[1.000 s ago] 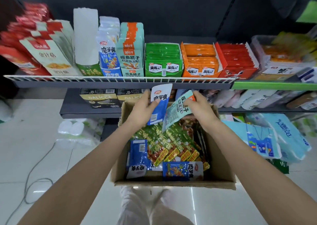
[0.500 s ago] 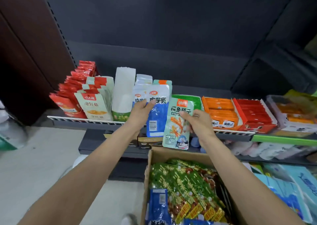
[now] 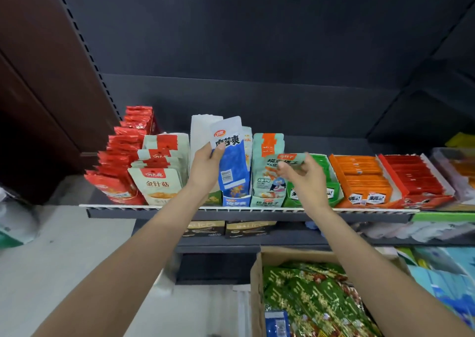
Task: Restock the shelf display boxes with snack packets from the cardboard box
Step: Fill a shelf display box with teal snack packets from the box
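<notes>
Both packets are up at the shelf (image 3: 246, 212) now, clear of the cardboard box (image 3: 255, 288). We see the left hand (image 3: 205, 168) pinching the blue packet (image 3: 232, 154) above its blue display box (image 3: 236, 200); the right hand (image 3: 305, 176) grips the teal packet (image 3: 289, 159) by the teal box (image 3: 267, 200). Blurred and tilted, that one may snag the front packs and topple them.

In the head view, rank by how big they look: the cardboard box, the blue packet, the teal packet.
1. cardboard box, though nearest the camera
2. blue packet in the left hand
3. teal packet, blurred, in the right hand
</notes>
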`<state>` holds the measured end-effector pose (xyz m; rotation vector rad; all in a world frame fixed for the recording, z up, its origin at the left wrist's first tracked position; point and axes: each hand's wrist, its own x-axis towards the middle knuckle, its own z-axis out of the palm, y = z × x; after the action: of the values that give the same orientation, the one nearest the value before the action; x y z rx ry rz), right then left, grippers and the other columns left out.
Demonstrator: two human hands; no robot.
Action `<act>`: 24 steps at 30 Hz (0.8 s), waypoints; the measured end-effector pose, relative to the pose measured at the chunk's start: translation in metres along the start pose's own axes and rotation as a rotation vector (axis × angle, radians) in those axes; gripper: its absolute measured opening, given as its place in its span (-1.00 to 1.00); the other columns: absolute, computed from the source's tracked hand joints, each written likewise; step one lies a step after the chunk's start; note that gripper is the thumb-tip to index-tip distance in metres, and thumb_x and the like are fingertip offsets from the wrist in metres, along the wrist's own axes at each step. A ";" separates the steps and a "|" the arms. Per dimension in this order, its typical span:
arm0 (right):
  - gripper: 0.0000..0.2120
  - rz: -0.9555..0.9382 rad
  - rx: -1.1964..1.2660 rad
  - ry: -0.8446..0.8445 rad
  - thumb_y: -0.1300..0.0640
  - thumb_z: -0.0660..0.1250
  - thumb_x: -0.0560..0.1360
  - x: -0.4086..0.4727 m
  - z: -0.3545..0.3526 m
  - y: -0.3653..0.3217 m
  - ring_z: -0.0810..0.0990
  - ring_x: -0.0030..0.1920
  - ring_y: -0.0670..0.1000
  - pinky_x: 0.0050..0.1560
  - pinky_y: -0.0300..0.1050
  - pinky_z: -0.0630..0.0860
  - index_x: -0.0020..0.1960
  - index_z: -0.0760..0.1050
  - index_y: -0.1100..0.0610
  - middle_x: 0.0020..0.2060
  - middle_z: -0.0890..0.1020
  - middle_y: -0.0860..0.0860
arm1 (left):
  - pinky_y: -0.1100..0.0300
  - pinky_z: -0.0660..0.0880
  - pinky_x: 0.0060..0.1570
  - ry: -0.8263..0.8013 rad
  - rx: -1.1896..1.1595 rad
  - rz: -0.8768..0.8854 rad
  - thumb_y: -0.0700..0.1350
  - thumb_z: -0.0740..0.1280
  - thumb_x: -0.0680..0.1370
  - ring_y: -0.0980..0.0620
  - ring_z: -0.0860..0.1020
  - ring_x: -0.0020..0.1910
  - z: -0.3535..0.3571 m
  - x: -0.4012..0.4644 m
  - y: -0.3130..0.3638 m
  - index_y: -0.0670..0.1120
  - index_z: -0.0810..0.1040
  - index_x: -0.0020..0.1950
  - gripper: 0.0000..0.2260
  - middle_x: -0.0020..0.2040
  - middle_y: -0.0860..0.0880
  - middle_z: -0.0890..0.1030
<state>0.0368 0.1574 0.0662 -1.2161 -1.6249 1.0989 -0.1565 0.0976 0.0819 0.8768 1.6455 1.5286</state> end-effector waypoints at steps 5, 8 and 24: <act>-0.76 0.001 -0.044 -0.053 0.14 0.49 0.38 -0.012 0.003 0.012 0.65 -0.12 -0.11 -0.13 -0.29 0.57 -0.11 0.45 0.19 -0.15 0.67 -0.02 | 0.20 0.48 -0.17 -0.015 0.034 -0.011 -0.07 0.13 0.64 0.16 0.56 -0.14 -0.002 0.004 -0.006 -0.13 0.46 0.10 -0.82 -0.03 -0.02 0.59; -0.75 0.003 -0.038 -0.066 0.17 0.52 0.35 -0.018 0.002 0.019 0.64 -0.10 -0.12 -0.06 -0.28 0.56 -0.17 0.43 0.13 -0.17 0.66 -0.03 | 0.18 0.48 -0.14 -0.044 0.053 0.007 -0.09 0.13 0.65 0.15 0.56 -0.13 -0.002 0.004 -0.009 -0.16 0.47 0.15 -0.79 -0.02 -0.03 0.59; -0.67 0.054 -0.331 -0.131 -0.07 0.42 0.43 -0.018 0.003 0.031 0.62 -0.08 -0.05 -0.06 -0.15 0.54 0.09 0.49 0.09 -0.09 0.66 -0.06 | 0.34 0.45 0.11 -0.148 0.238 0.191 -0.19 0.23 0.61 0.09 0.52 0.11 -0.001 -0.005 -0.032 -0.16 0.52 0.28 -0.74 0.09 0.08 0.57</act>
<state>0.0458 0.1443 0.0337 -1.4310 -1.9404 0.9852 -0.1552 0.0912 0.0503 1.2762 1.6963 1.3714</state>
